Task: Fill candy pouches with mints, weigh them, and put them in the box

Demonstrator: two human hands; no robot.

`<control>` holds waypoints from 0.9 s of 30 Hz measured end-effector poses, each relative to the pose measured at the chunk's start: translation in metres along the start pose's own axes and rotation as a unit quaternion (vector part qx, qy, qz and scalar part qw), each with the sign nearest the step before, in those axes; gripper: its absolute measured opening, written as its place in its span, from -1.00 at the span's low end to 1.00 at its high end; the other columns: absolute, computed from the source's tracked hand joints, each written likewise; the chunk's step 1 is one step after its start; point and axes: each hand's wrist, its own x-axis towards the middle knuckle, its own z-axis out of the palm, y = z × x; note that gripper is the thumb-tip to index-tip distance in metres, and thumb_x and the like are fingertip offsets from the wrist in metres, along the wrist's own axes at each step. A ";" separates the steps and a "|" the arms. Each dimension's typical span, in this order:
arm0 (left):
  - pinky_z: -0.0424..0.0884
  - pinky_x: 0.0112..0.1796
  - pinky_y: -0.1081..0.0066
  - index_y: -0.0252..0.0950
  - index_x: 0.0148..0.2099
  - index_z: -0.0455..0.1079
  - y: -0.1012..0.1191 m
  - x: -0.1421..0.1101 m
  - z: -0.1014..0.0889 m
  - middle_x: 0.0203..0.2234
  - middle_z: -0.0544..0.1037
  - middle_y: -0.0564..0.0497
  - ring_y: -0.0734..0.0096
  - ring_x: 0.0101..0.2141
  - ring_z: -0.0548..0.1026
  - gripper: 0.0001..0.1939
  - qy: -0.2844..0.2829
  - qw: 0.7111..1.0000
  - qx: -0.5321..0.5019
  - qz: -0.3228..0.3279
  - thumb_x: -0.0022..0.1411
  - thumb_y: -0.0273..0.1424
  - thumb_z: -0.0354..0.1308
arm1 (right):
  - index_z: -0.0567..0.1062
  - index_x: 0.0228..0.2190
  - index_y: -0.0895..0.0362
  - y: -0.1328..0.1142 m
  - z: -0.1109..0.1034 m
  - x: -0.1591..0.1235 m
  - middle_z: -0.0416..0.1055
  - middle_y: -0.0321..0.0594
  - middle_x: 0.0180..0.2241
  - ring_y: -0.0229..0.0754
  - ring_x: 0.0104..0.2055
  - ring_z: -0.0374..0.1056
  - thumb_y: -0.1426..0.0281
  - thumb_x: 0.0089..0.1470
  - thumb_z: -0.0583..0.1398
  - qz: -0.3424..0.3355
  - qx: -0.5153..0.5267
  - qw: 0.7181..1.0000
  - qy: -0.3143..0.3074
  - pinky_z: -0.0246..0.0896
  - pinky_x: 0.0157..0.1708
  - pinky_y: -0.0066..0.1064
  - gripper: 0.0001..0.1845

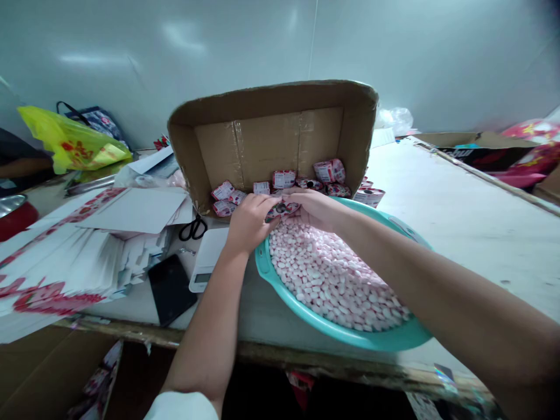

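Faces a shiny pale blue-grey wall from behind a white tabletop with a worn front edge. Holds a small printed packet in both hands, above the far left part of a teal basin and in front of the open mouth of a cardboard box. Curls the left hand mostly closed round the packet's left side, and brings the right hand in from the other side, with partly bent fingers against it. Cannot tell the exact place of the hidden fingertips. Shows small pink-and-white pieces heaped in the basin, under the hands and right forearm. Shows more printed packets lying along the lower side of the box, towards the hands. To the left of the basin, includes a white scale partly behind the left forearm, black scissors near its far left corner, and a flat black device just beside it. Farther left, spreads into white printed cartons, a red bowl and a yellow plastic bag. At the far right, includes a dark-sided open box.
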 end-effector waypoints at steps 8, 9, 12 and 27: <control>0.33 0.21 0.14 -0.29 0.30 0.32 0.002 0.000 0.005 0.23 0.34 -0.21 0.03 0.19 0.37 -0.38 -0.067 0.989 -0.083 -0.105 0.21 -0.32 0.26 | 0.42 -0.16 0.09 0.008 0.001 0.007 0.46 -0.28 -0.45 -0.22 -0.45 0.40 0.63 -0.08 0.18 -0.001 0.027 0.999 0.035 0.34 -0.53 -0.48 -0.60; 0.35 0.18 0.15 -0.30 0.29 0.33 0.002 0.000 0.005 0.18 0.37 -0.21 0.04 0.15 0.40 -0.37 -0.064 0.988 -0.088 -0.110 0.19 -0.33 0.27 | 0.42 -0.20 0.09 0.008 0.001 0.008 0.45 -0.28 -0.46 -0.23 -0.46 0.39 0.61 -0.07 0.19 -0.002 0.031 0.999 0.033 0.34 -0.53 -0.48 -0.66; 0.39 0.14 0.15 -0.33 0.26 0.38 0.003 0.000 0.005 0.05 0.41 -0.21 0.04 0.06 0.45 -0.37 -0.033 0.990 -0.073 -0.118 0.13 -0.39 0.31 | 0.40 -0.28 0.09 0.010 0.002 0.008 0.44 -0.29 -0.47 -0.24 -0.46 0.37 0.55 0.00 0.17 -0.008 0.049 0.999 0.022 0.36 -0.50 -0.47 -0.79; 0.41 0.13 0.19 -0.26 0.25 0.42 -0.002 -0.002 0.010 0.07 0.41 -0.19 0.07 0.08 0.44 -0.41 0.002 0.995 -0.034 -0.096 0.15 -0.52 0.25 | 0.42 -0.18 0.12 0.009 0.004 0.002 0.47 -0.25 -0.43 -0.21 -0.42 0.39 0.60 -0.07 0.09 -0.007 0.091 0.996 -0.010 0.39 -0.44 -0.42 -0.63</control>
